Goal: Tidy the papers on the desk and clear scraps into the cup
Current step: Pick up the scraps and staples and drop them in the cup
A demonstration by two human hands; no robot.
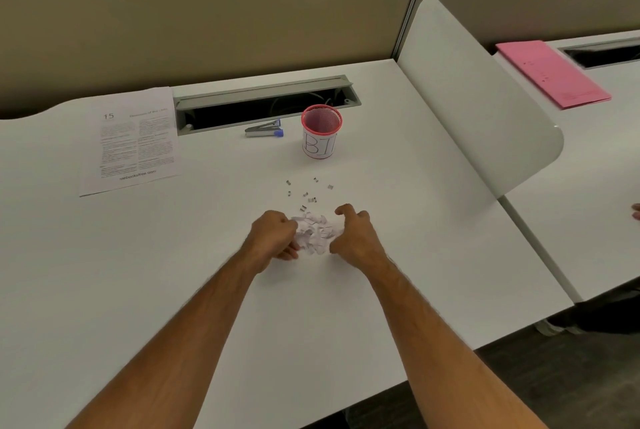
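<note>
Both hands, left [275, 236] and right [353, 233], curl round the scraps [316, 233]: light, loose, likely to spill; cup them from beneath.

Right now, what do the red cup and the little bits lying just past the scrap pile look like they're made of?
Red cup: seemingly wire mesh, red rim, with a white paper label wrapped round it. Little bits: grey and glinting, probably metal staples, though too small to be sure. Scrap pile between both hands: torn white paper.

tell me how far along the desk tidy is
Done: the printed papers lie stacked at the desk's far left. In hand: both hands, left and right, gather the paper scraps. Left: loose staples remain scattered, and nothing visible in the cup.
</note>
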